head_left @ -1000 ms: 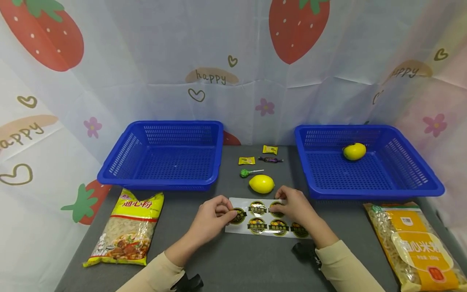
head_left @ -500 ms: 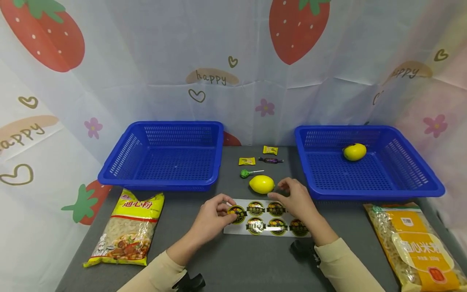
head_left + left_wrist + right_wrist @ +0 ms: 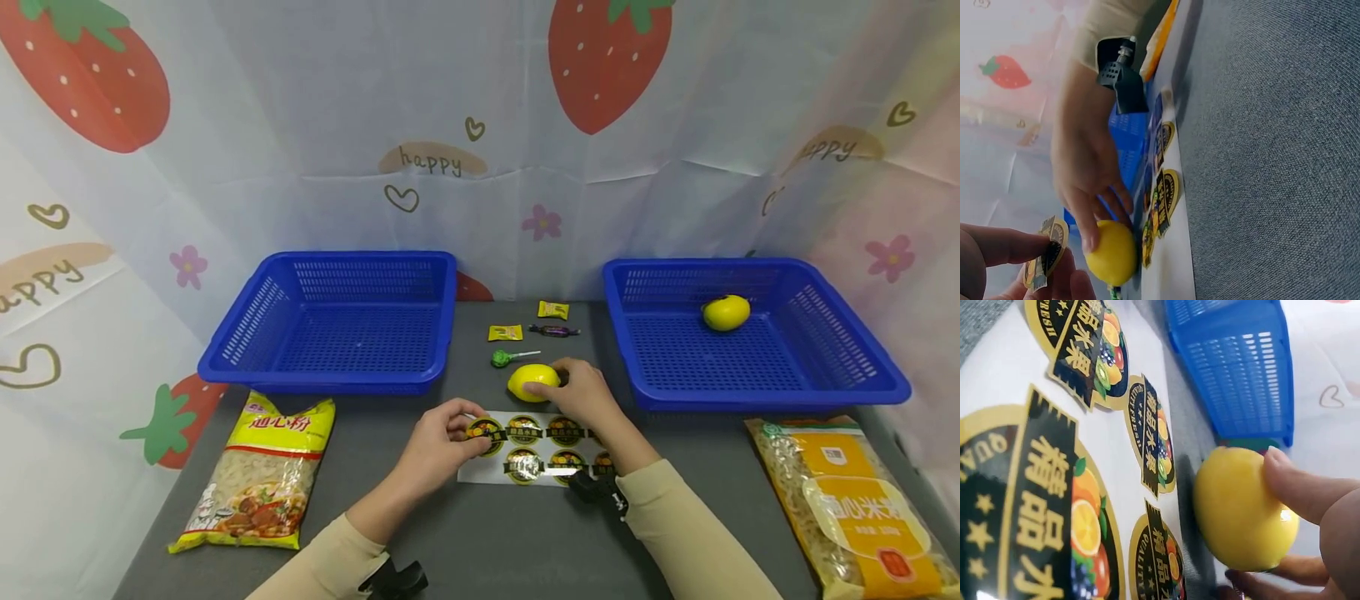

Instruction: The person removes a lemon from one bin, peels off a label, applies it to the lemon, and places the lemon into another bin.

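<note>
My left hand point(image 3: 433, 448) pinches a round black-and-gold sticker point(image 3: 1051, 251) between thumb and fingers. In the head view that sticker point(image 3: 487, 431) is over the left end of a white sticker sheet point(image 3: 471, 472), which bears several more of the same kind. Just beyond the sheet, my right hand point(image 3: 587, 395) grips a yellow lemon point(image 3: 529, 379), thumb on its near side and fingers behind. The right wrist view shows the lemon point(image 3: 1235, 506) close up with the thumb against it. My right wrist covers part of the sheet's right end.
A blue basket point(image 3: 438, 379) stands at the back left. Another blue basket point(image 3: 757, 398) at the back right holds a lemon point(image 3: 726, 312). Behind the gripped lemon lie a green lollipop point(image 3: 501, 358) and several wrapped candies point(image 3: 506, 332). Pasta bags point(image 3: 258, 479) point(image 3: 862, 504) flank the work area.
My right hand has lifted off the sticker sheet, moved forward and left, and taken hold of the lemon. My left hand stays at the sheet's left end with the sticker.
</note>
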The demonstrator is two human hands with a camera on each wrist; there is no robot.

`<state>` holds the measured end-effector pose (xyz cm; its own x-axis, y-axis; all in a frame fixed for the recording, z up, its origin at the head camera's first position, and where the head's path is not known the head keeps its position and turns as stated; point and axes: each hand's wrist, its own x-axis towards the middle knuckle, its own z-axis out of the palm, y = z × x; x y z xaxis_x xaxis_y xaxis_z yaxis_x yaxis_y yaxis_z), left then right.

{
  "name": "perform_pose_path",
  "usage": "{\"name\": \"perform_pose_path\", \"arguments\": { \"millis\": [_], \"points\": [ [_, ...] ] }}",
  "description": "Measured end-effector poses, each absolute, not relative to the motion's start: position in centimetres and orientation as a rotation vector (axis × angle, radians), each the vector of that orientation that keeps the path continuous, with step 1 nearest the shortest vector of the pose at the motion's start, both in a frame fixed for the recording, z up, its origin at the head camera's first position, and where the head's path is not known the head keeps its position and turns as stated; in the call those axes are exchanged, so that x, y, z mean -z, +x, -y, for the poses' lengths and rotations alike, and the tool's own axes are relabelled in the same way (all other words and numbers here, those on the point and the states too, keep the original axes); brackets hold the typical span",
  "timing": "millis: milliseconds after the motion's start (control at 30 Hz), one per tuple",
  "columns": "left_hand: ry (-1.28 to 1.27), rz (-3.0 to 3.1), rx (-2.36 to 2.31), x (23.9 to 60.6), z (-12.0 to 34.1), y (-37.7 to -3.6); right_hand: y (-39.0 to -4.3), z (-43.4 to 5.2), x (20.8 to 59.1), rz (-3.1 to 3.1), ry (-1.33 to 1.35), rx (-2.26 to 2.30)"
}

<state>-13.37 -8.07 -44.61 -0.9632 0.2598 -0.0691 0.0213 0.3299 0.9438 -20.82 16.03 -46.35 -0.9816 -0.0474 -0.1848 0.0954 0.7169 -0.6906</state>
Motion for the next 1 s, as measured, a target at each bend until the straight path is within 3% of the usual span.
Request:
{"name": "perform_pose_path", "arguments": {
  "millis": [433,1000],
  "points": [
    [0.280,-2.370,-1.696,44.1,7.9,-13.4,-18.3,-16.9,45.5,-2.428,-0.358,1.580],
    [0.330,-2.317,-1.730,43.7,7.6,-13.3,-15.4,-16.8,45.0,-2.223,-0.517,1.647]
  ]
}}
